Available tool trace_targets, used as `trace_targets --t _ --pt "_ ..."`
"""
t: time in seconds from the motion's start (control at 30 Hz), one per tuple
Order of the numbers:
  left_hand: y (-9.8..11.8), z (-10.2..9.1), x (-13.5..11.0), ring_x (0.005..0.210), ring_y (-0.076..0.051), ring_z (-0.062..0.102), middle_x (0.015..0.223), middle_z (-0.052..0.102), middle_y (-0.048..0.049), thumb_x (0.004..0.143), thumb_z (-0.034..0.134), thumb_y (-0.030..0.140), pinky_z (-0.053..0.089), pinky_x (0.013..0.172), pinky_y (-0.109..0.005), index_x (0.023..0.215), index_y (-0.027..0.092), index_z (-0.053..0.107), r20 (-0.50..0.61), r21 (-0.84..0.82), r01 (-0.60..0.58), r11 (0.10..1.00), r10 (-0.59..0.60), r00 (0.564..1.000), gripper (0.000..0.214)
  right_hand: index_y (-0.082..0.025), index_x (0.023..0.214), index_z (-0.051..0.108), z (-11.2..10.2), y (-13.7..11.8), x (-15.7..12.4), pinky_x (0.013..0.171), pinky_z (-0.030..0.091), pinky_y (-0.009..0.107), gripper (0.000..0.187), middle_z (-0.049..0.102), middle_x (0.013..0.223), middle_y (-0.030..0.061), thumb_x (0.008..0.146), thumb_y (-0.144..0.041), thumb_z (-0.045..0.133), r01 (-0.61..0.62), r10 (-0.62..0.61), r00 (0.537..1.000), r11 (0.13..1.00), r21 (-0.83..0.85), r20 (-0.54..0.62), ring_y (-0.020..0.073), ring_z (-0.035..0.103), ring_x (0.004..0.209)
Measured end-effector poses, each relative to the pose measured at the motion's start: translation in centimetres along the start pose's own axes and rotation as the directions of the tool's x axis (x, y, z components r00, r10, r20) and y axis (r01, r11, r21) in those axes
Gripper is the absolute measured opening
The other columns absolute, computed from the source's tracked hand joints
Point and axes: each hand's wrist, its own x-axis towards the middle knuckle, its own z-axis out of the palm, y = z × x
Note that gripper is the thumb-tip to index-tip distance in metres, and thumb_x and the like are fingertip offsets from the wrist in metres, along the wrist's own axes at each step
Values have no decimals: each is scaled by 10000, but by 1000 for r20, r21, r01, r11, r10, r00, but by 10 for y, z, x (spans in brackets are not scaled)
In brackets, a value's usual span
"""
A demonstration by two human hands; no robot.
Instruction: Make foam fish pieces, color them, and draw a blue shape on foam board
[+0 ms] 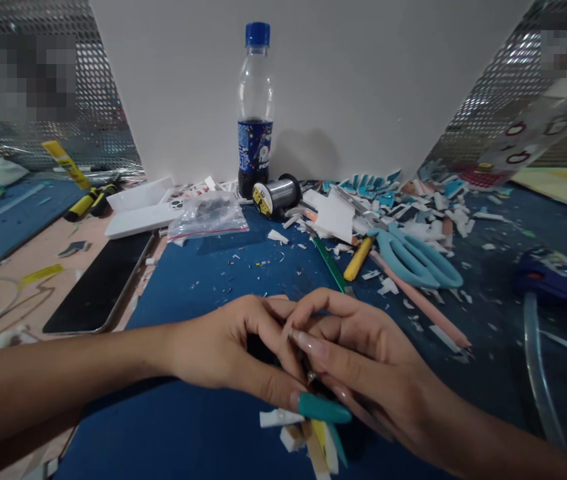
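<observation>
My left hand (243, 340) and my right hand (368, 353) meet low in the middle, over a blue work surface (198, 273). The left fingers are curled and its thumb, with a long teal nail, points right. My right thumb and fingers are pinched together against the left fingers. Something small may sit between them, but the fingers hide it. Just below the hands is a cluster of white, tan and yellow strips (316, 443); whether they are held or lie on the surface, I cannot tell.
Behind the hands are light-blue scissors (421, 257), a green craft knife (327, 259), a wire spool (283, 193), a cola bottle (256, 143) and many paper scraps (433, 213). A phone (101, 283) lies left; a blue glue gun (558, 280) lies right.
</observation>
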Motion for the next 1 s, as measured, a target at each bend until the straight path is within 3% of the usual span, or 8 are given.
trace_targets --t 0.27,0.6,0.83,1.0 --pt "-3 -1 0 770 -153 658 724 702 -86 664 611 -76 510 773 -245 676 76 699 13 -8 -24 1000 25 1000 176 -179 919 517 5 -6 -2 366 194 152 165 531 592 -54 852 -316 579 -49 49 999 999 -7 -9 -5 280 358" --pt "-1 0 -3 738 -128 618 713 679 -92 655 622 -74 504 727 -212 681 52 705 -4 -2 42 999 -42 999 153 -182 937 521 7 -10 -3 349 188 88 144 497 547 -78 866 -296 574 -35 36 999 999 30 -8 -18 277 374" --pt "-1 -1 -3 738 -156 622 722 691 -115 679 616 -27 504 766 -268 702 40 708 30 38 82 996 -83 996 116 -188 992 524 6 -7 -3 344 172 120 227 427 470 -95 849 -354 584 -89 88 996 996 -18 -27 1 258 352" --pt "0 -2 -4 722 -133 623 737 700 -96 692 610 -16 504 757 -241 721 67 710 51 77 76 994 -80 995 133 -190 993 518 6 -7 -3 323 149 108 237 411 443 -104 855 -374 572 -79 79 997 997 -12 5 -3 238 329"
